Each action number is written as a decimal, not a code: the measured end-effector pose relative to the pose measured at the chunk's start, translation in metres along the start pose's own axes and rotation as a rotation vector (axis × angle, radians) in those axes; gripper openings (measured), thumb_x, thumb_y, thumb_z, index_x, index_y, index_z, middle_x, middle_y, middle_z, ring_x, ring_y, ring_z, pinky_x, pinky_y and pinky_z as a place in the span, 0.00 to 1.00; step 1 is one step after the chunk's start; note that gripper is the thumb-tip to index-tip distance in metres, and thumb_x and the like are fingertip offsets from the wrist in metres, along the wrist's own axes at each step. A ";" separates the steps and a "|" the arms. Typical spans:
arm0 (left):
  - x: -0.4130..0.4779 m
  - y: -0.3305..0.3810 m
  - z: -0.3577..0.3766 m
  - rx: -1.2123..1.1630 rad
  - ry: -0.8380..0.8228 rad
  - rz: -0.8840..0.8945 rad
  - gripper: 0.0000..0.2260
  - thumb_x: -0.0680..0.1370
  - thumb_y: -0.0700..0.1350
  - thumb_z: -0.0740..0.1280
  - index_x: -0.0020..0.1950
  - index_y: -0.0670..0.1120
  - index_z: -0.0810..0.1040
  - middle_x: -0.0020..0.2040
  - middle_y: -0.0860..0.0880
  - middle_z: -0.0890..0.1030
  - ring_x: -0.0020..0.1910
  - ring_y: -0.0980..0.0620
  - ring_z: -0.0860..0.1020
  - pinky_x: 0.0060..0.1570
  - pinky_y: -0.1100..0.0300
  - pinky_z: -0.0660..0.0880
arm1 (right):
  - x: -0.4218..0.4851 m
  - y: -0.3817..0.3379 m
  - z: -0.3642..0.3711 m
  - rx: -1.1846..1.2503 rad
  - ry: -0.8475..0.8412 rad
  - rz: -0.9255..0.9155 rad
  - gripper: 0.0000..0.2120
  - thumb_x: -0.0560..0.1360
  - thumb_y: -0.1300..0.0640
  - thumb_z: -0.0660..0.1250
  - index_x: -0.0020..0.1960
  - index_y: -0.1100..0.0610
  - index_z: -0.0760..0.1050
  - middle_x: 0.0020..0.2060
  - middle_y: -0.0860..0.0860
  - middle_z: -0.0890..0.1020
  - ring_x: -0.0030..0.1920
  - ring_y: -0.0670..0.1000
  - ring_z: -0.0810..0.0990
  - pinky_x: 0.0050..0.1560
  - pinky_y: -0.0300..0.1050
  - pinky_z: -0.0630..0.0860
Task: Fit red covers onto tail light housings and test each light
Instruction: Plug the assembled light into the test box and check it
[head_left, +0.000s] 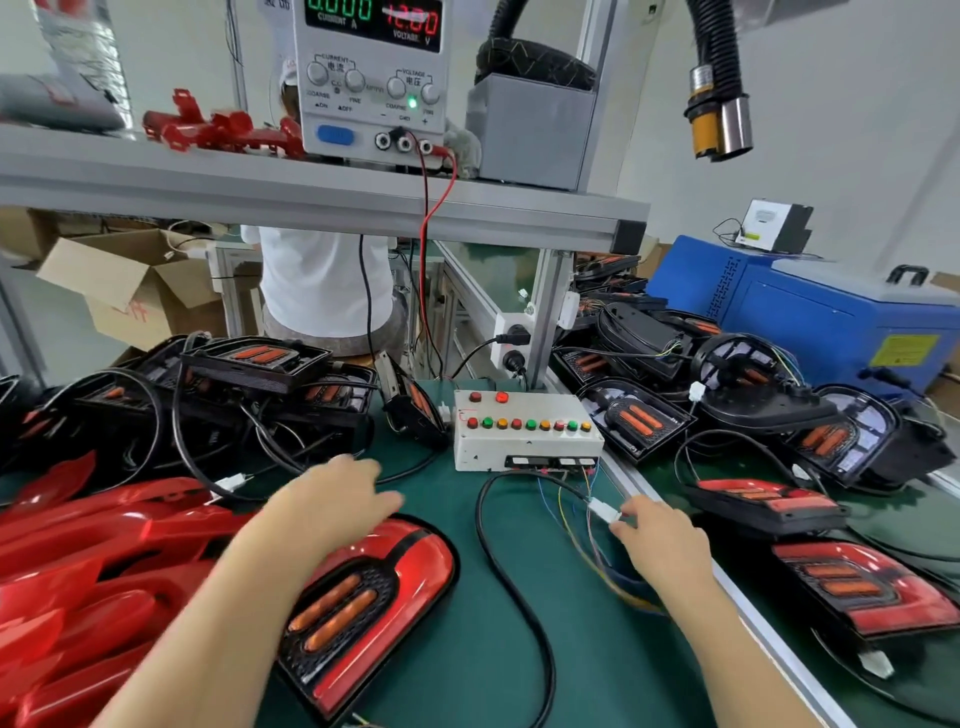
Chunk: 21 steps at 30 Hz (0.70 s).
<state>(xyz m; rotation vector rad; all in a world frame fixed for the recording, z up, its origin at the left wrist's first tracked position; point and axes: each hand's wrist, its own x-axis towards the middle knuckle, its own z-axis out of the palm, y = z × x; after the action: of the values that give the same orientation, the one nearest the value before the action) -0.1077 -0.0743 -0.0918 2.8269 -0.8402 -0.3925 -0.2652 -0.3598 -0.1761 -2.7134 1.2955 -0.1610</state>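
As my right hand (657, 540) pinched the plug (605, 512), left hand (337, 499) flat on the light (374, 597), a skewed push risked jamming it.

On the green worktop (613, 665), near its front edge, lay a tail light (384, 587) with its red cover already on; two orange bars showed through. The left hand (332, 499), blurred, lay over its far end with the fingers straight. Closer to the worktop's right edge, the right hand (657, 540) pinched a white connector (605, 512) on thin coloured wires (566, 514). Behind it stood a white test box (524, 431) with a row of coloured buttons. Loose red covers (78, 561) filled the front left corner. Black housings (254, 364) were heaped along the back edge. On the shelf (311, 197) above, the power supply (371, 78) showed 12.00 volts.
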 end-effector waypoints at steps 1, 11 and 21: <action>0.002 0.013 0.001 -0.017 0.102 0.053 0.22 0.80 0.57 0.58 0.71 0.49 0.69 0.68 0.46 0.71 0.68 0.45 0.70 0.66 0.50 0.68 | -0.002 0.000 -0.001 0.053 0.012 -0.008 0.10 0.78 0.47 0.63 0.57 0.47 0.76 0.55 0.49 0.79 0.58 0.53 0.76 0.53 0.47 0.70; 0.019 0.119 0.048 0.288 0.276 0.718 0.17 0.82 0.54 0.57 0.69 0.53 0.67 0.64 0.50 0.75 0.70 0.48 0.65 0.74 0.49 0.46 | -0.060 -0.020 -0.040 0.658 0.007 -0.376 0.11 0.75 0.54 0.71 0.43 0.38 0.74 0.35 0.41 0.82 0.34 0.39 0.78 0.36 0.35 0.72; 0.028 0.106 0.033 0.329 0.161 0.648 0.16 0.79 0.59 0.58 0.55 0.49 0.76 0.53 0.50 0.80 0.58 0.49 0.74 0.66 0.55 0.58 | -0.064 -0.030 -0.031 0.490 0.043 -0.335 0.04 0.76 0.49 0.68 0.47 0.47 0.81 0.33 0.43 0.79 0.34 0.38 0.74 0.38 0.32 0.68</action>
<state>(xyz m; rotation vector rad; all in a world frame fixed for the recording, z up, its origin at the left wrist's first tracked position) -0.1490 -0.1802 -0.1046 2.5834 -1.8243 0.0750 -0.2869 -0.2932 -0.1434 -2.4727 0.6787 -0.4992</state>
